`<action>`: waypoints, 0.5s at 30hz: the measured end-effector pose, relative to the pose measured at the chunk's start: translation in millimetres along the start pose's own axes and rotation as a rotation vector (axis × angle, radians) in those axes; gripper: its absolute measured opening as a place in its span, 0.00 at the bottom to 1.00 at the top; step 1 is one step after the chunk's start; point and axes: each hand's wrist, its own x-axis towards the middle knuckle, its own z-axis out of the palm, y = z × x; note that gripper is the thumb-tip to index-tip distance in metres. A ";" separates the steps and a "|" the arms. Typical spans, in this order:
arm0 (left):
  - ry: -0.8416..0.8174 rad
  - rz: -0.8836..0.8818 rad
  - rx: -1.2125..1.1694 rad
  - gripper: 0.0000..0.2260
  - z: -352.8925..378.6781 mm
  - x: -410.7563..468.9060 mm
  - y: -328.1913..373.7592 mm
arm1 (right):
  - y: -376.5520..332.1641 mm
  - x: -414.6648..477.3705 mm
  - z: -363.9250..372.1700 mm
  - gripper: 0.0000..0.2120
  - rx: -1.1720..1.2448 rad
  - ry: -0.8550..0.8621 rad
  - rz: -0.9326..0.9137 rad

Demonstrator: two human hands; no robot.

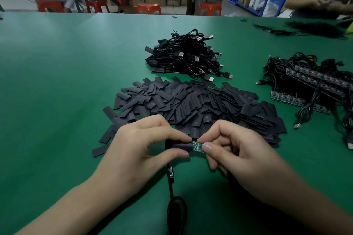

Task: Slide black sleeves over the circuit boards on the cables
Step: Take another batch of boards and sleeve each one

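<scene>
My left hand pinches a black sleeve between thumb and forefinger. A small green circuit board sticks out of the sleeve's right end, partly covered by it. My right hand pinches the board's right end. A black cable hangs below my hands and coils on the green table near the front edge. A second small board shows on the cable just under my left thumb.
A heap of loose black sleeves lies right behind my hands. Further back sits a pile of sleeved cables with USB plugs. Bare boards with cables lie at the right. Another person's hands work at the far right.
</scene>
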 end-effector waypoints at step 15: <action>-0.073 0.067 0.012 0.08 3.5 -1.5 1.7 | -5.7 -3.4 2.1 0.07 -0.095 -0.050 -0.023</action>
